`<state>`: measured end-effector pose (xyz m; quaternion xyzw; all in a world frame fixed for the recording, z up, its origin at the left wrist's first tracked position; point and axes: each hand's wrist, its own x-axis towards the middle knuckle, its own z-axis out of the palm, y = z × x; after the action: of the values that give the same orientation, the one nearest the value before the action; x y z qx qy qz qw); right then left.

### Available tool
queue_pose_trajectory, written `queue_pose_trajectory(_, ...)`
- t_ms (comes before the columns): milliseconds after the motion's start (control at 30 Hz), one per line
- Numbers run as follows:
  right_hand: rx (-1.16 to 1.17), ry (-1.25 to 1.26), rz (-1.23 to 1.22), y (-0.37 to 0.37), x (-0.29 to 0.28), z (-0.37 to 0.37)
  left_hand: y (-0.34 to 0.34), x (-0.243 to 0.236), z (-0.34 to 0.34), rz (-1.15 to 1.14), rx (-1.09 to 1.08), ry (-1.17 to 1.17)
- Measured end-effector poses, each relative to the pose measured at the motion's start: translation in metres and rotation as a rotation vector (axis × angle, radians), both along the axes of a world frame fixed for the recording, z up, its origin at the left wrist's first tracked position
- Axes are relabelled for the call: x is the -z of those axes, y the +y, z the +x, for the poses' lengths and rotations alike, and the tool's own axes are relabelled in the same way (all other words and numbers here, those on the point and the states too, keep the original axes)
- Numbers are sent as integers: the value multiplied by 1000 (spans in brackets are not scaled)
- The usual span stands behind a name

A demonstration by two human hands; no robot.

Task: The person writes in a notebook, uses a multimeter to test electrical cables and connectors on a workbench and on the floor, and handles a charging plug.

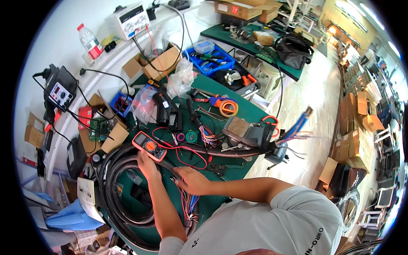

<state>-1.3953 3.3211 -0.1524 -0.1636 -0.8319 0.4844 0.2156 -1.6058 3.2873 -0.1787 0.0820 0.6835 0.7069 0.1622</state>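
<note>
My left hand [147, 165] grips the lower end of an orange-and-grey multimeter [148, 145], its fingers partly hidden. Thin red and black test leads [191, 165] run rightward from the meter. My right hand [190, 180] is closed on a thick black cable [169, 167], just beside my left hand. Below it, a bundle of coloured wires [192, 204] spills down the bench. A wide coil of black cable [111, 191] lies on the green mat [236, 170] around and left of my left forearm.
Behind the meter are tools, tape rolls [228, 108], bags and a blue bin [208, 57]. At left sit a soldering station [59, 91] and circuit board [98, 129]. A stand with blue wired cable [276, 148] is at the right edge. Cardboard boxes [357, 144] line the walkway.
</note>
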Motion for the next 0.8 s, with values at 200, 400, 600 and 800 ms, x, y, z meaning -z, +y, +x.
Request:
queue_pose_trajectory(200,-125,300,457,-51,-78,56,-96,16,102,742,662,-552)
queue_pose_trajectory(400,-235,503,734,-67,-78,65,-124,-85,223,901,741,-325)
queue_pose_trajectory(600,199,177,381,-45,-50,131,-221,-144,234,-111,958,443)
queue_pose_trajectory(800,-273,-387,295,-53,19,241,-371,-53,297,-631,218,283)
